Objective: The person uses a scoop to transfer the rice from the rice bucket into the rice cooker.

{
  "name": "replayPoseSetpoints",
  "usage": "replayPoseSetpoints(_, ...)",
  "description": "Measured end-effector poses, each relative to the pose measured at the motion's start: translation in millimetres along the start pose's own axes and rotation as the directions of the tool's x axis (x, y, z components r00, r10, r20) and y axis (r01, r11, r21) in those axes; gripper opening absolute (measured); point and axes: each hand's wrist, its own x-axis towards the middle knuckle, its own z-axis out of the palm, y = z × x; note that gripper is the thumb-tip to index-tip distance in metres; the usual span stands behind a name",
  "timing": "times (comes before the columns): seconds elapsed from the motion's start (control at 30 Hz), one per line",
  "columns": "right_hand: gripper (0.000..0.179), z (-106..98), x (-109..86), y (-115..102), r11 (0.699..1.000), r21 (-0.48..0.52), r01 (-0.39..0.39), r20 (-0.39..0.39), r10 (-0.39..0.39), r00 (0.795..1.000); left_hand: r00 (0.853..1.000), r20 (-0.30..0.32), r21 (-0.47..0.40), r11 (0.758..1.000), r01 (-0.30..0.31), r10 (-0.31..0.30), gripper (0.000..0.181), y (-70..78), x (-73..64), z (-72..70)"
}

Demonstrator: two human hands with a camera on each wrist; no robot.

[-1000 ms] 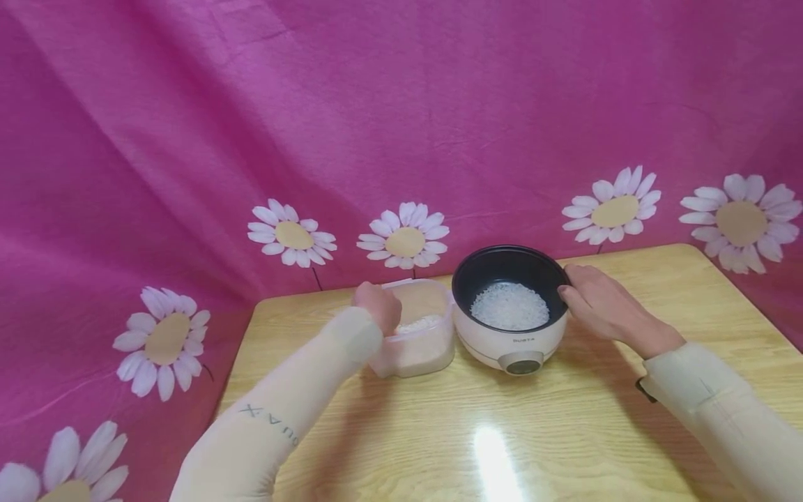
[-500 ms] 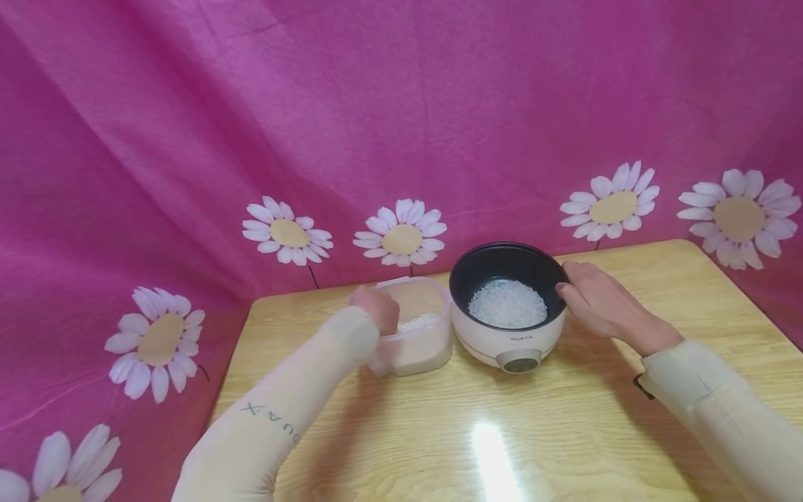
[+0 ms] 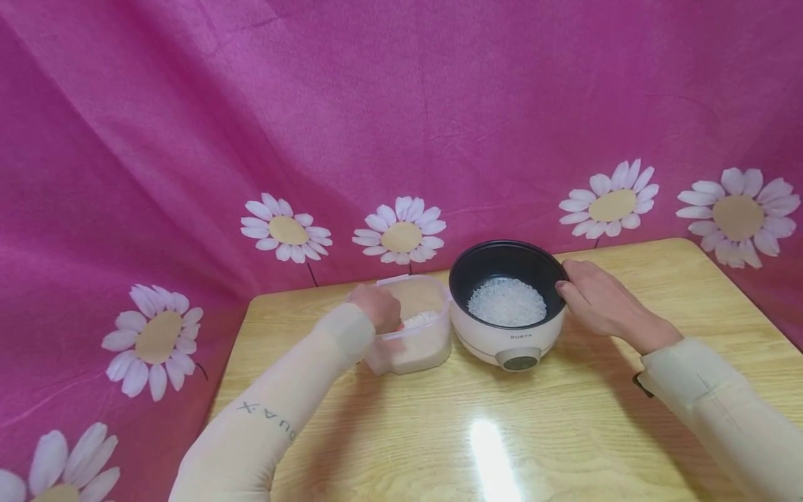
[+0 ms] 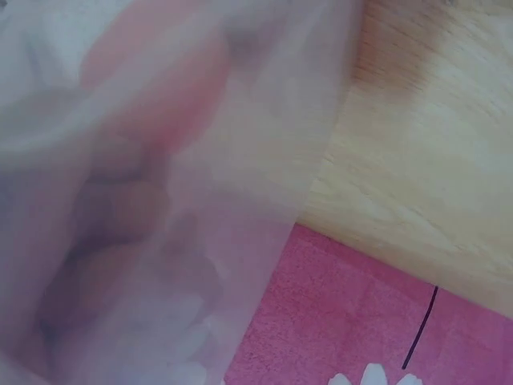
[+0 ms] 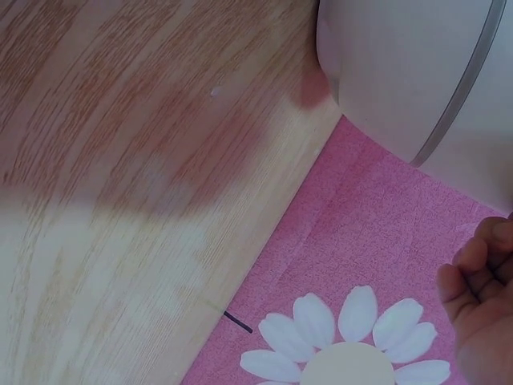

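Note:
My left hand [image 3: 376,308] reaches over the near left rim of a translucent plastic container [image 3: 419,355] holding white rice [image 3: 422,319]. In the left wrist view its curled fingers [image 4: 120,208] blur through the container wall, gripping what looks like a red scoop [image 4: 172,88]; the handle is hidden. Just to the right stands a white rice cooker [image 3: 477,341] with a black inner pot, white rice [image 3: 508,302] lying at its bottom. My right hand [image 3: 596,300] holds the cooker's right rim, thumb on the edge, fingers [image 5: 473,265] bent by its outer side.
Container and cooker stand side by side near the back edge of a wooden table [image 3: 389,439]. A pink cloth with printed daisies [image 3: 401,237] hangs close behind and to the left. One pale grain [image 5: 215,91] lies on the wood in the right wrist view.
My left hand has shifted slightly inside the container, and a bit of red now shows beside its fingers. The right hand keeps its hold on the rim. The head view has drifted slightly.

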Motion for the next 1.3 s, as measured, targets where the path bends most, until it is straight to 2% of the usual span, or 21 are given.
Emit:
replayPoseSetpoints(0.27, 0.014, 0, 0.8, 0, 1.0, 0.0, -0.008, 0.006, 0.008, 1.0, 1.0, 0.0, -0.097, 0.995, -0.018, 0.018, 0.028, -3.6, 6.6, 3.7)
replayPoseSetpoints(0.43, 0.014, -1, 0.2, 0, 1.0, 0.0, -0.009, 0.006, 0.009, 1.0, 0.999, -0.008, -0.128, 0.991, -0.044, 0.043, 0.031, -3.2, 8.6, 4.6)
replayPoseSetpoints(0.63, 0.014, 0, -0.3, -1, 1.0, -0.004, -0.008, 0.004, 0.008, 1.0, 0.998, -0.033, -0.168, 0.984, -0.064, 0.059, 0.033, -5.3, 14.3, 11.0)
replayPoseSetpoints(0.87, 0.014, -1, 0.4, 0, 1.0, 0.002, -0.012, 0.016, 0.012, 1.0, 0.994, -0.091, -0.191, 0.978, -0.084, 0.067, 0.037, -8.0, 15.1, 14.8)
replayPoseSetpoints(1.03, 0.015, -1, 0.6, -1, 1.0, 0.015, -0.022, 0.017, 0.022, 1.0, 0.994, -0.087, -0.236, 0.968, -0.086, 0.067, 0.04, -8.3, 16.7, 15.3)
replayPoseSetpoints(1.3, 0.016, 0, 0.4, 0, 1.0, 0.016, -0.025, 0.02, 0.025, 0.999, 0.982, -0.141, -0.276, 0.948, -0.16, 0.125, 0.04, -7.7, 18.3, 19.4)
